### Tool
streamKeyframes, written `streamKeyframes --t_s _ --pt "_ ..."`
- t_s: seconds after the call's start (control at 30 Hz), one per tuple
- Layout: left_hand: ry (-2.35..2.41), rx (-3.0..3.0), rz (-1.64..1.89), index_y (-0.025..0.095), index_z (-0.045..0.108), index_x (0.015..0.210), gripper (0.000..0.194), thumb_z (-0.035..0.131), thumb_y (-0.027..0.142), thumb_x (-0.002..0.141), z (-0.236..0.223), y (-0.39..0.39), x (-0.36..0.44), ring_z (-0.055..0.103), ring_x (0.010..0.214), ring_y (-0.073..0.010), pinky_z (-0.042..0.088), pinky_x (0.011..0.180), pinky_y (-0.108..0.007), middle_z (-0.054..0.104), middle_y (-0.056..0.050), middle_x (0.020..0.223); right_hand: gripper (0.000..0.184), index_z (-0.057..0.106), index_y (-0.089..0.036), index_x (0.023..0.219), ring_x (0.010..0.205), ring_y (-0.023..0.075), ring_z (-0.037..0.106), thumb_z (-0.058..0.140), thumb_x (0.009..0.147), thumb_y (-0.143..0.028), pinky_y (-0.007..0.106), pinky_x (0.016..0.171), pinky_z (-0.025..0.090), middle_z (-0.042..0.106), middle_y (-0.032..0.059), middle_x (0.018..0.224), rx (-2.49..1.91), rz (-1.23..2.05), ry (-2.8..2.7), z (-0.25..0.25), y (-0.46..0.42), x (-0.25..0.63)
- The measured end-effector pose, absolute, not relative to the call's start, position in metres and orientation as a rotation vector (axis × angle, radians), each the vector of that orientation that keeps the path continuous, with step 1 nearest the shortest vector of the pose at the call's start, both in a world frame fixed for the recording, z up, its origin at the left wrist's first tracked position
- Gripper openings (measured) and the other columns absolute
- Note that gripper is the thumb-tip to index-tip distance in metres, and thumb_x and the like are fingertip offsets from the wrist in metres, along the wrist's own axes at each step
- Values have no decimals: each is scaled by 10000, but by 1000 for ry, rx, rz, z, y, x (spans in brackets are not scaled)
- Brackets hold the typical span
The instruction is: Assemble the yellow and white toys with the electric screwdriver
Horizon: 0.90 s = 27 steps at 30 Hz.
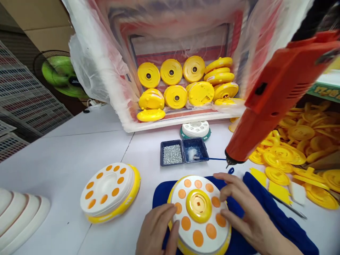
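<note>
The left hand (155, 230) lies spread against the lower rim of a white-and-yellow disc (198, 228) with orange dots. The right hand (239, 209) spreads its fingers over the disc's far side, pinching nothing. The disc sits on a blue cloth (287, 219) at the near edge of the white desk (63, 148). Caution: an orange rotary tool (278, 92) hangs just above the right hand; a swing could strike fingers or disc. Uneven pressure could slide the disc.

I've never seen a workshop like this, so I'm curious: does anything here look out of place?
One thing: the orange power tool seems to hang tilted in mid-air above the white table instead of lying on it, its bit pointing down beside the dark blue tray.
</note>
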<state>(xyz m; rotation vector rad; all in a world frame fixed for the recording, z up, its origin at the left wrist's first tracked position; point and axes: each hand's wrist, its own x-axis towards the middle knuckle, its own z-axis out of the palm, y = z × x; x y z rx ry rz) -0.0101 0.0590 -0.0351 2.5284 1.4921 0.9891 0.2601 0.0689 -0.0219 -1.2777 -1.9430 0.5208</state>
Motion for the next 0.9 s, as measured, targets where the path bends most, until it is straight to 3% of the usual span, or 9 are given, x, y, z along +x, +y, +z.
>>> streamKeyframes --t_s 0.1,0.27,0.47,0.6,0.7,0.9 --pt "1453 2637 936 185 587 1190 345 602 343 884 -23 70 25 674 991 -241 589 829 -341 695 -124 1103 85 516 -251 879 1158 216 574 480 948 -218 320 917 510 555 79 1236 -1354 451 -1724 -37 49 281" --pt "1544 2676 702 146 652 1150 408 629 414 843 -18 81 50 689 956 -293 613 790 -430 702 -150 1089 82 550 -250 863 1001 220 677 510 927 -219 287 831 574 669 69 1050 -1340 503 -1578 -69 28 287" --pt "1446 2585 454 265 638 1231 411 665 365 833 -3 92 38 658 1106 -277 580 905 -427 684 -77 1241 115 549 -236 850 1050 238 662 475 934 -208 315 853 565 664 79 1003 -1314 707 -1513 -103 31 279" --pt "1341 2416 307 390 535 1336 473 628 335 875 11 96 32 546 1276 -236 479 1034 -427 596 -4 1377 127 555 -246 848 983 215 694 470 936 -212 290 808 579 662 67 1029 -1342 723 -1505 -109 34 279" --pt "1361 2307 323 403 487 1374 496 599 340 895 17 93 37 474 1339 -240 445 1062 -430 506 -15 1464 149 564 -240 809 916 210 720 486 936 -252 267 757 595 686 70 974 -1337 673 -1467 -106 36 281" --pt "1768 2306 371 243 656 1165 444 730 394 754 10 82 57 659 1072 -288 580 887 -429 667 -112 1164 152 575 -235 801 886 204 732 488 925 -229 236 722 597 704 75 950 -1247 652 -1468 -110 39 285"
